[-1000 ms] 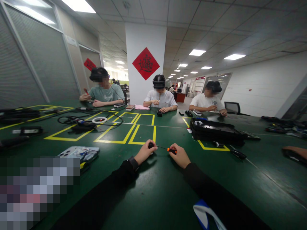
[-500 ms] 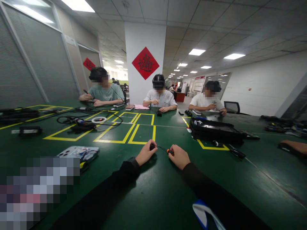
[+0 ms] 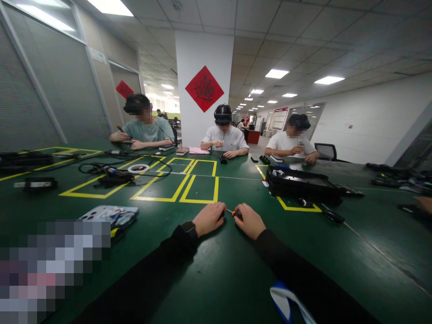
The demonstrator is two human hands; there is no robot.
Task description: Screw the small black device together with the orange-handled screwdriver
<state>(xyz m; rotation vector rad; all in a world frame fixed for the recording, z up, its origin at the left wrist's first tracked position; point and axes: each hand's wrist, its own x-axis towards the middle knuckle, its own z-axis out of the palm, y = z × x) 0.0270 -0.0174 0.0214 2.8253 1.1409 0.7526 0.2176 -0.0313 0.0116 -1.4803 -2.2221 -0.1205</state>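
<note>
My right hand [image 3: 250, 221] is closed around the orange and black handle of a screwdriver [image 3: 237, 215]. Its thin metal shaft points left, toward my left hand [image 3: 209, 219]. The fingers of that left hand are wrapped round a small dark part [image 3: 222, 214], mostly hidden under them. The shaft's tip comes close to this part; I cannot tell whether they touch. Both hands rest low over the green table [image 3: 216, 279], near its middle.
A black tray-like housing [image 3: 303, 182] lies right of centre, with a black tool [image 3: 332, 216] before it. Cables [image 3: 111, 173] and a silvery plate with wires [image 3: 113, 215] are on the left. A blue-white strap [image 3: 283, 301] hangs near me. Three people [image 3: 224, 137] sit opposite.
My left hand has turned over more, its fingers now covering the small dark part. The hands are slightly closer together, and less of the screwdriver's shaft shows.
</note>
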